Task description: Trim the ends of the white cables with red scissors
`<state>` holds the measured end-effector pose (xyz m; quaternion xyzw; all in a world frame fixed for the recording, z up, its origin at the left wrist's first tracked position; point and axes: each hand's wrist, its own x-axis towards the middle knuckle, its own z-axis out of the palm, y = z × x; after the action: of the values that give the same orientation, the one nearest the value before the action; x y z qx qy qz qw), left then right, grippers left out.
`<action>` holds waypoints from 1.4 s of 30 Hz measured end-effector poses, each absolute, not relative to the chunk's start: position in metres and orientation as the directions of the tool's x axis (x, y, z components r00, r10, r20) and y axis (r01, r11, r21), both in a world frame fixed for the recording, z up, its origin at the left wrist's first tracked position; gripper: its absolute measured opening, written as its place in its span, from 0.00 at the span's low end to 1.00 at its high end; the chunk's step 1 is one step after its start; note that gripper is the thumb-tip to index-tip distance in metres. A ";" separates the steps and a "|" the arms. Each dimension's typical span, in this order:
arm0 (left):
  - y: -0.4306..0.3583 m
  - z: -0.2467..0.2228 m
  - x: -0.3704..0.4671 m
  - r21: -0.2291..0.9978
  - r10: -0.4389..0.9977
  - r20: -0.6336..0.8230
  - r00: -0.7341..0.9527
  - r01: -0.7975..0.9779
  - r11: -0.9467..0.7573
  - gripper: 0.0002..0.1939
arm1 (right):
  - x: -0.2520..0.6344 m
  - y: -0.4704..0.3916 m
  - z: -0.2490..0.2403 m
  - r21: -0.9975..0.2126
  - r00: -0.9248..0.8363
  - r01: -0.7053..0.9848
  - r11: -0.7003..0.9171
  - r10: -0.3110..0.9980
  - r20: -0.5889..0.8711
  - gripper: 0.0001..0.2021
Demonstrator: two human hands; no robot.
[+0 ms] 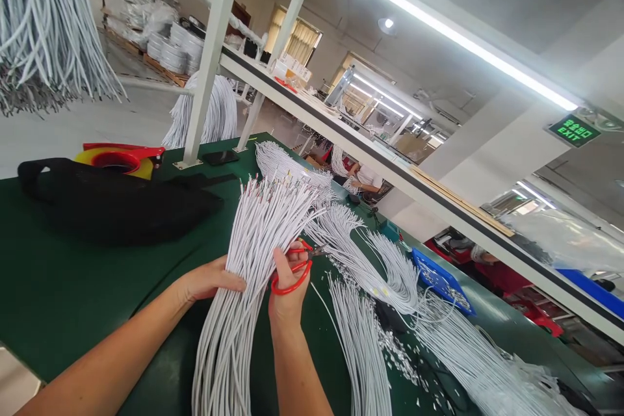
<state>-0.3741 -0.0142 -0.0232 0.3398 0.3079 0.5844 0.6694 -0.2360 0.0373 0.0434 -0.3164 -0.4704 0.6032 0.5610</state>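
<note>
A thick bundle of white cables (258,240) stands fanned out at its top, where many cut ends show coloured wire tips. My left hand (214,281) is wrapped round the bundle from the left, thumb across the front. On the other side, my right hand (287,286) holds red-handled scissors (292,283) in its fingers, their dark blades pointing right, away from the bundle. The right thumb and fingertips rest against the cables' right edge. Whether the right hand also grips any cable is hard to see.
More white cable bundles (361,331) lie to the right among small white scraps (400,357). A blue tray (441,279) sits beyond them. At left are a black cloth bag (121,201) and a yellow-and-red tape dispenser (121,159). A shelf beam (351,136) crosses above the green table (58,286).
</note>
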 end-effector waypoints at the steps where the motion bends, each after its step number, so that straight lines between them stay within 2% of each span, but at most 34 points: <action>1: -0.014 -0.023 -0.374 0.815 0.991 -0.006 0.135 -0.573 0.083 0.22 | -0.236 0.037 0.043 -0.924 -0.177 -0.376 0.065 0.974 0.141 0.18; 13: -0.016 -0.021 -0.376 0.811 0.993 -0.036 0.116 -0.576 0.097 0.23 | -0.233 0.038 0.042 -0.926 -0.163 -0.369 0.080 0.975 0.149 0.19; 34: -0.012 -0.021 -0.377 0.799 0.974 0.107 0.199 -0.601 0.035 0.29 | -0.237 0.038 0.048 -0.946 -0.196 -0.310 0.090 0.968 0.157 0.19; 42: -0.012 -0.019 -0.379 0.797 0.973 0.098 0.207 -0.602 0.048 0.26 | -0.238 0.038 0.046 -0.952 -0.196 -0.287 0.104 0.967 0.164 0.20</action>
<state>-0.3787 -0.0121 -0.0193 0.3753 0.2471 0.5791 0.6802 -0.2384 0.0379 0.0459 -0.3328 -0.5106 0.5808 0.5396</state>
